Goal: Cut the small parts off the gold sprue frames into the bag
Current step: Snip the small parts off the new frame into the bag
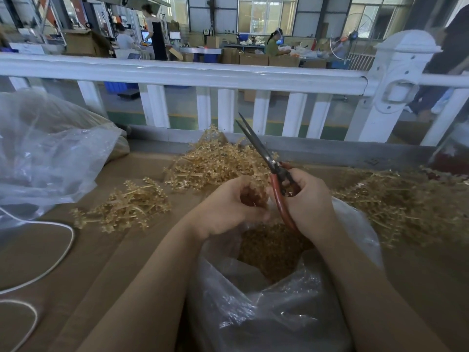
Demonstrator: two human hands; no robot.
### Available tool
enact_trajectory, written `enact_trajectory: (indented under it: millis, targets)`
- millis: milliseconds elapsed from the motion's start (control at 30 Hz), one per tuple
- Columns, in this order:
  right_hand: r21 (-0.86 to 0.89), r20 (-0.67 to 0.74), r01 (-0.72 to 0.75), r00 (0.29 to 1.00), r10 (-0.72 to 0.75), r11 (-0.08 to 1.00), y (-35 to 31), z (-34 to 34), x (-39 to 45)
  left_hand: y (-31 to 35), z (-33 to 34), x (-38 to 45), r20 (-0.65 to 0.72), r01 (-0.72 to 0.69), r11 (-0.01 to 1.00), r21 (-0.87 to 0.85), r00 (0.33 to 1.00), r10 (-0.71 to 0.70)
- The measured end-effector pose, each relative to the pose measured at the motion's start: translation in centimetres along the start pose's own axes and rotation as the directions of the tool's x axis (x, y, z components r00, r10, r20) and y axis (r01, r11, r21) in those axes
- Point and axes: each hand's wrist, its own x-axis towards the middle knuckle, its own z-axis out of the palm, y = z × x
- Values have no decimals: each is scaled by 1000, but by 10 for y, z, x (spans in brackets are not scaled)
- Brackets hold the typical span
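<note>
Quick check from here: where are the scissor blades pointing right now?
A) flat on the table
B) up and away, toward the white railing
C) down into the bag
B: the right hand grips the red handles of the scissors, whose blades angle up toward the white railing, above the bag.

Soft daylight comes from the tall windows [266, 13] far beyond the hands, leaving the hall bright and a little washed out. The tabletop [106, 262] under the hands is dimmer and warm-toned, with only faint shadows. Pale glare streaks the clear bag [266, 313] below the hands. The white railing [177, 74] bows from wide-angle distortion, and the corners look soft.
</note>
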Motion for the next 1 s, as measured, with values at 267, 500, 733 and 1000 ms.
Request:
enact_trajectory:
  millis: [267, 500, 733, 1000]
  targets:
    - [3, -82, 41, 996, -41, 999, 2, 1, -1, 4, 6, 1, -108, -58, 998, -3, 992, 57]
    - [94, -32, 3, 999, 0, 996, 3, -2, 2, 6, 8, -1, -115, -114, 959, -259, 990, 87]
    - [-52, -59, -46, 997, 43, 998, 4, 1, 2, 2, 9, 0, -168, -108, 954, -281, 984, 62]
    - [-40, -127, -26, 992, 21, 999, -3, -2, -3, -2, -1, 3, -320, -92, 931, -354, 947, -28]
